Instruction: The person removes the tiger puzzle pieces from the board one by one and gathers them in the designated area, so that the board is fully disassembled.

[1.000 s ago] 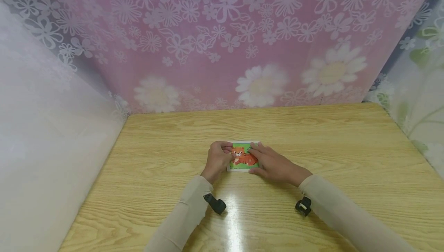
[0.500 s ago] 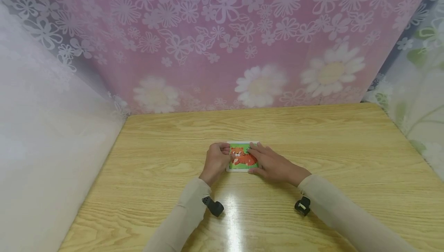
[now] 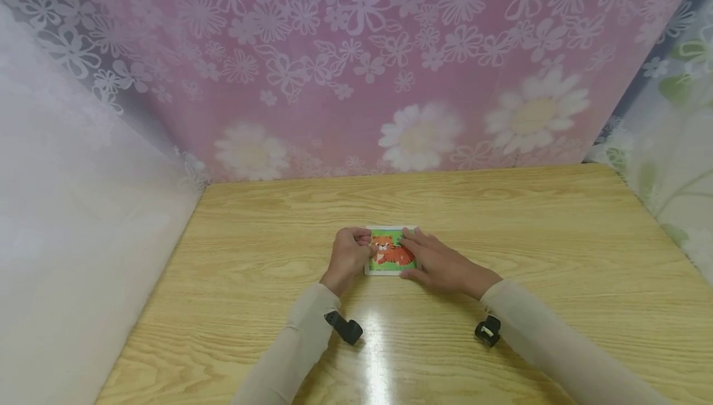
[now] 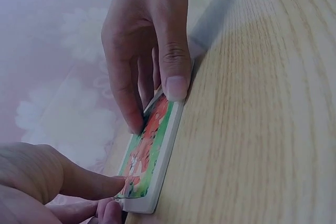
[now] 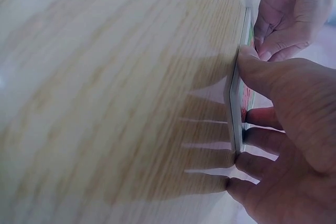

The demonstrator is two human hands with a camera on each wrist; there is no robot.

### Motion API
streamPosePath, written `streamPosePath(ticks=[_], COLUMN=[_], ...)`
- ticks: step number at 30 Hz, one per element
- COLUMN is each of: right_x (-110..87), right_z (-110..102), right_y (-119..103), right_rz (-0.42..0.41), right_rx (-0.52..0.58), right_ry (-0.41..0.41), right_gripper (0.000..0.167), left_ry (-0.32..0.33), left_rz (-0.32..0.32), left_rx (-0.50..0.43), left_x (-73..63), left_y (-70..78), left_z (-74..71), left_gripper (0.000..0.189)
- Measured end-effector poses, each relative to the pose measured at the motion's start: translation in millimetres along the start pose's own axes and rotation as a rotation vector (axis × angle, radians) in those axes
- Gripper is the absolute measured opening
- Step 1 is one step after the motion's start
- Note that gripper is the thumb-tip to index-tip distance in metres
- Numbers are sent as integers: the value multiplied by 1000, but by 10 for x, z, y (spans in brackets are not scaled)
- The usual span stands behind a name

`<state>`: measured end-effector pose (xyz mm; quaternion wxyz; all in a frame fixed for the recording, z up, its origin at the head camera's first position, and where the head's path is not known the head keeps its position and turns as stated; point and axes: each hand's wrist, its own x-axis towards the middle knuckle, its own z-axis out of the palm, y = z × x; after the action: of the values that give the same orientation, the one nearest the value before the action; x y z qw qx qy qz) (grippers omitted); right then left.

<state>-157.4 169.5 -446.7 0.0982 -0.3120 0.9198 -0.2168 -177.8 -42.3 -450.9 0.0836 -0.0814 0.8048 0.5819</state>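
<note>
A small flat picture board [image 3: 394,256] with a white border and an orange tiger on green lies on the table. My left hand [image 3: 346,257] pinches its left end. In the left wrist view, the thumb [image 4: 107,184] of that hand is on top of the picture's corner, with curled fingers at the board's end. My right hand [image 3: 442,265] rests across the right part, fingers spread. The right wrist view has its thumb [image 5: 252,64] on the near edge and its fingertips on the picture and at the board's end. The right hand covers part of the tiger.
A wood-grain table [image 3: 267,225] carries the board near its middle. Behind it hangs a pink flowered cloth [image 3: 334,126], and pale cloths close in the left and right sides. Small black wrist cameras sit on both cream sleeves [image 3: 314,312].
The left fingertips have drawn back very slightly to the left along the picture's edge. Neither the right hand nor the board has visibly moved.
</note>
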Motion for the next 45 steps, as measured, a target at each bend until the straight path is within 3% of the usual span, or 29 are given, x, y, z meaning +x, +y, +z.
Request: streamPosePath(ticks=[28,38,45], right_x=[-3,1,5], right_z=[-11,-10,4], right_y=[-12,-1,8], right_rz=[-16,-12,3], right_rx=[-11,-4,4], right_ry=[10,3,-7], right_gripper=[68,68,69], left_ry=[-23,-19,-2], left_rz=[46,78,45], left_rx=[-59,212,209], left_x=[-12,42,68], left_y=[-32,-9,30], left_z=[7,-50,-27], left_gripper=[31,34,28])
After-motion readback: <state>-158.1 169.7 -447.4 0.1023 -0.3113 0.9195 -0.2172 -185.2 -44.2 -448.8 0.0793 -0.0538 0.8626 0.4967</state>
